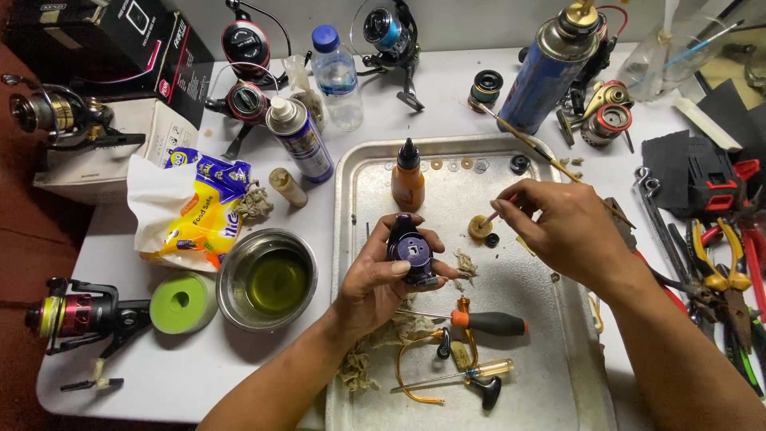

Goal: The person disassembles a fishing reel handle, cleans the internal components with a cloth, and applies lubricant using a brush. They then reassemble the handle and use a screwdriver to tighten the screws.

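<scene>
While both forearms reach in from the near edge, everything lies as listed, nearest first.

Tray (pixel 351 207): metal, on the white table (pixel 144 375); both hands work over it.
Near tools: small clear-handled screwdriver (pixel 479 371), black knob (pixel 488 391), curved wire bail (pixel 415 367), all lying on the tray's near part.
Screwdriver (pixel 487 322): orange and black handle, flat on the tray, just behind the small one.
Rags (pixel 375 343): frayed scraps under and beside the left wrist.
Left hand (pixel 375 283): fingers curled around the reel body, thumb across its near side.
Reel body (pixel 412 249): dark purple, held upright above the tray's middle, open face toward the camera.
Right hand (pixel 562 227): thumb and forefinger pinched on a thin stick, other fingers folded.
Stick (pixel 488 217): its tip touches the small pale pot.
Pot (pixel 479 227): round, on the tray, just right of the reel body; a small black cap sits beside it.
Bowl (pixel 267 279): steel, holding yellowish liquid, left of the tray.
Tape roll (pixel 182 303): green, touching the bowl's left side.
Bottle (pixel 408 177): orange with black nozzle, upright at the tray's far part.
Washers (pixel 459 164): small row along the tray's far rim.
Pliers (pixel 718 263): yellow-handled, among tools right of the tray.
Spray can (pixel 302 137): standing beyond the bowl.
Gas canister (pixel 546 72): blue, at the far side.
Reels (pixel 247 100): several standing along the table's far and left edges.
</scene>
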